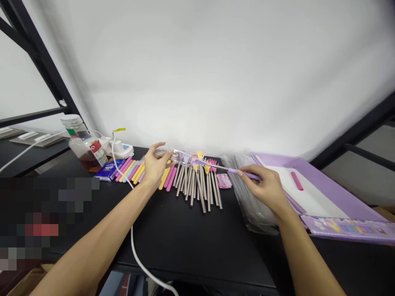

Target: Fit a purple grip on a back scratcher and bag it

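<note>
Head view: holding a purple-handled scratcher towards 1 o'clock in a closed right hand, pinching clear plastic in a part-open left hand.
Fitted with a grip, unlike bare rods at 12, beside loose grips at 11; printed illegibly on blue packet at 10, purple box at 2.

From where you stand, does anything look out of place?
The white cable trails across the colored tubes and off the front of the black desk, which looks untidy. One pink tube lies in the purple tray, apart from that row.
</note>
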The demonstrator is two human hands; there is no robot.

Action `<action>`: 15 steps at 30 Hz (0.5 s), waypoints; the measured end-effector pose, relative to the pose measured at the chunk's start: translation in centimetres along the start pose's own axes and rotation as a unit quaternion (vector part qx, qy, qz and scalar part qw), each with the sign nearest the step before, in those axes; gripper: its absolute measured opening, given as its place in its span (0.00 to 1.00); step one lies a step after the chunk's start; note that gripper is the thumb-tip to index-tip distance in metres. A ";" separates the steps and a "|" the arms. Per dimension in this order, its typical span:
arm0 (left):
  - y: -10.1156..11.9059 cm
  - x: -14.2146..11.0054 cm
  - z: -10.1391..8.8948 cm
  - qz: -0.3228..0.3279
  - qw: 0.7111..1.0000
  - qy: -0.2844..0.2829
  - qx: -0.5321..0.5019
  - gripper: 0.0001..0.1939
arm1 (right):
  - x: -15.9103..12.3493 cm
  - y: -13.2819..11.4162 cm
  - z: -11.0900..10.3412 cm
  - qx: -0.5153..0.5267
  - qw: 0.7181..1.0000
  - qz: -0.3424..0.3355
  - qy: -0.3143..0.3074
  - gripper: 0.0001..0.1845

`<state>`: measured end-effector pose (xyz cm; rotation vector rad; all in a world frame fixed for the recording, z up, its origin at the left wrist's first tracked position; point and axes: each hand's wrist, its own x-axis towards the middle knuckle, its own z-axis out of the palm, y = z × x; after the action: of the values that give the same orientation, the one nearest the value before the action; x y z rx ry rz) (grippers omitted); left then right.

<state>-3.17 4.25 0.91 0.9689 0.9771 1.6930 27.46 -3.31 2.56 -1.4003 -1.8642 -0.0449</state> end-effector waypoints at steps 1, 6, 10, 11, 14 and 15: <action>0.0 0.0 0.0 -0.001 1.000 0.000 0.000 0.28 | 0.0 0.1 0.1 0.000 1.000 0.003 -0.002 0.12; -0.2 -0.4 0.4 -0.004 1.000 -0.011 -0.004 0.27 | -0.1 0.2 0.3 0.004 1.000 0.025 -0.004 0.15; -0.3 -0.7 0.7 -0.004 1.000 -0.022 0.001 0.27 | -0.1 -0.2 0.3 0.028 0.999 0.025 -0.019 0.14; -0.3 -0.8 0.7 -0.004 1.000 -0.022 0.003 0.27 | 0.0 -0.2 0.3 0.037 0.999 0.022 -0.022 0.14; -0.6 -0.9 0.7 -0.005 1.000 -0.026 0.006 0.26 | 0.0 -0.2 0.4 0.067 0.997 0.023 -0.019 0.13; -0.7 -0.9 0.8 -0.006 1.000 -0.030 0.006 0.26 | 0.0 -0.1 0.5 0.075 0.997 0.026 -0.018 0.13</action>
<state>-2.03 3.71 0.40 1.0129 0.9523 1.6418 27.12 -3.11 2.30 -1.3526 -1.8197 0.1432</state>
